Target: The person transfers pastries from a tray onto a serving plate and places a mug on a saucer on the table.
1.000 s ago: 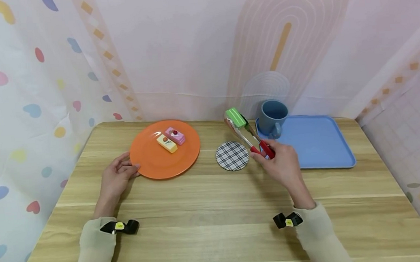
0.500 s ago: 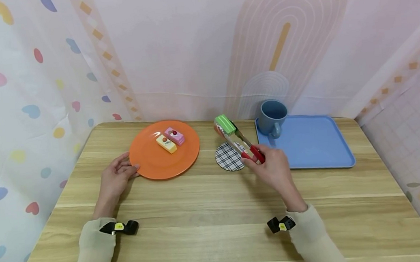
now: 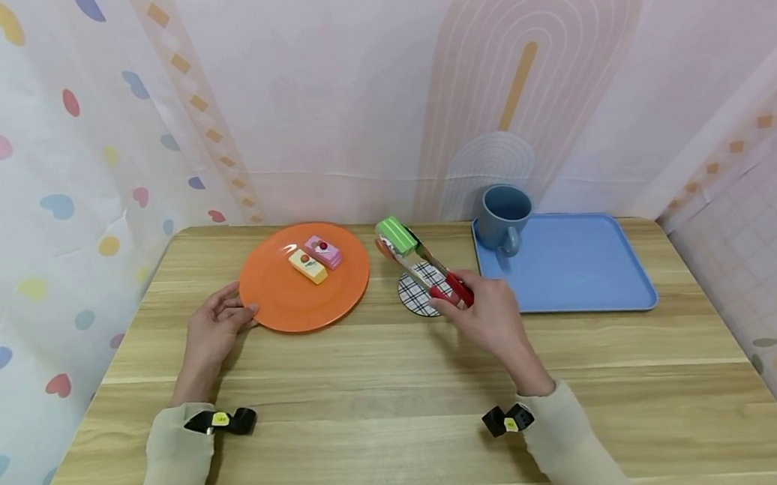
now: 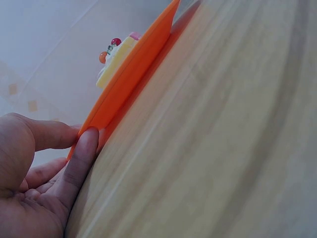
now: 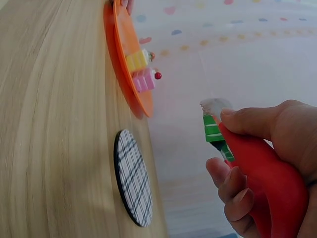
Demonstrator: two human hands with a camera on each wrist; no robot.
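Observation:
At the left edge of the round orange plate [image 3: 305,308], my left hand [image 3: 212,334] pinches the rim between thumb and fingers, as the left wrist view shows. A small yellow toy cake [image 3: 308,267] and a pink one [image 3: 324,252], each with a berry on top, lie on that plate. My right hand [image 3: 491,318] grips red-handled metal tongs [image 3: 459,288]. Their tips hold a green striped toy cake [image 3: 397,235] in the air, to the right of the plate. In the right wrist view, the red handles [image 5: 270,183] partly hide the green cake [image 5: 213,130].
A round checked coaster [image 3: 414,295] lies below the tongs, partly covered by them. Further right, a blue tray [image 3: 580,267] lies on the wooden table [image 3: 373,409], with a blue-grey mug [image 3: 505,219] at its back left corner. A patterned curtain [image 3: 337,88] hangs behind.
My right hand has moved left with the tongs and the green cake, from beside the mug toward the plate. My left hand and the plate have stayed in place.

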